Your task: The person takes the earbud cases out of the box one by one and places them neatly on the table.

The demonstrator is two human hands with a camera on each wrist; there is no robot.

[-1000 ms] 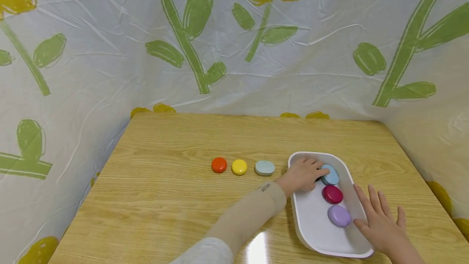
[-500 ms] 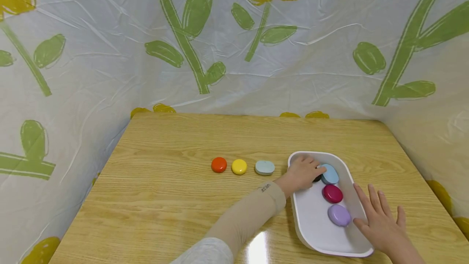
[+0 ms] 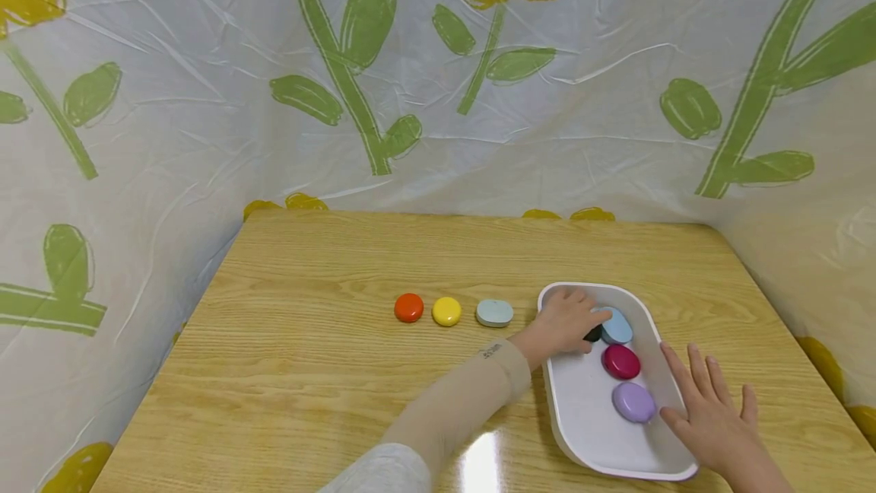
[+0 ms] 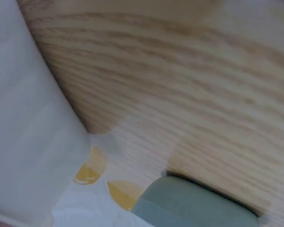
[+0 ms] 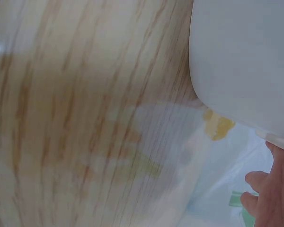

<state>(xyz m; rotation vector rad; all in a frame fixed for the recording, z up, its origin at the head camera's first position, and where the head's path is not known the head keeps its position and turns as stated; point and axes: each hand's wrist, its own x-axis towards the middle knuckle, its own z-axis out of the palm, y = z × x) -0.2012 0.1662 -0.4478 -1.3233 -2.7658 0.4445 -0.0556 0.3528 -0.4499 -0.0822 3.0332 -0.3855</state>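
Note:
My left hand [image 3: 565, 323] reaches over the left wall of a white plastic bin [image 3: 557, 409]. Its thumb and fingers are around a smooth black piece [image 3: 594, 333], mostly covered by the hand. A light blue oval piece [image 3: 617, 326] lies right beside the fingertips. Below it in the bin are a glossy crimson rounded piece [image 3: 621, 362] and a light purple one [image 3: 634, 402]. My right hand [image 3: 715, 417] rests at the bin's right rim with its fingers spread. The right wrist view shows that hand [image 5: 274, 189] against the bin's outer wall [image 5: 241, 61].
Left of the bin, a red round piece [image 3: 409, 308], a yellow round piece [image 3: 447, 312] and a pale grey-green oval piece [image 3: 495, 313] lie in a row on the wooden table [image 3: 287, 379]. A flower-printed sheet [image 3: 205, 97] hangs behind and along both sides.
The left hand has shifted slightly within the bin, and more of the black piece shows between its thumb and fingers. The right hand and bin have stayed put.

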